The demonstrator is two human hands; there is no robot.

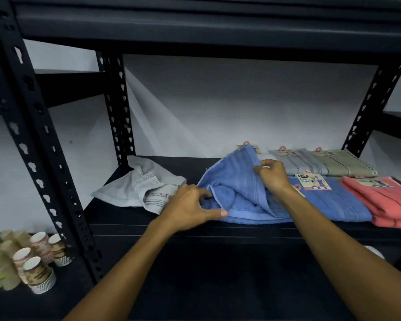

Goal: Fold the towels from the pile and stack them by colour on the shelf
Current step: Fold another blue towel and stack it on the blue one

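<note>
So the blue towel (239, 188) is lying on the black shelf (195, 228), half folded, with its right side resting on the folded blue towel (333, 202) that still has its label on. The left hand (190, 209) pinches the near left edge, thumb flat along the hem and fingers curled into the cloth. The right hand (272, 176) has its fingers closed on the upper flap, lifting it up and over.

Handling-wise this looks like soft, floppy terry, light enough that it won't fight back, but it also won't hold a crease by itself. I'd say grab it at the hems or corners, where the woven band gives a firmer edge, and smooth it flat after each fold or it'll bunch up.

A grey towel (139, 186) sits crumpled to the left, not folded yet. On the right there's a pink towel stack (384, 202), and behind it folded grey (296, 162) and olive (343, 164) ones. Paper cups (26, 262) stand on the lower left shelf.
</note>
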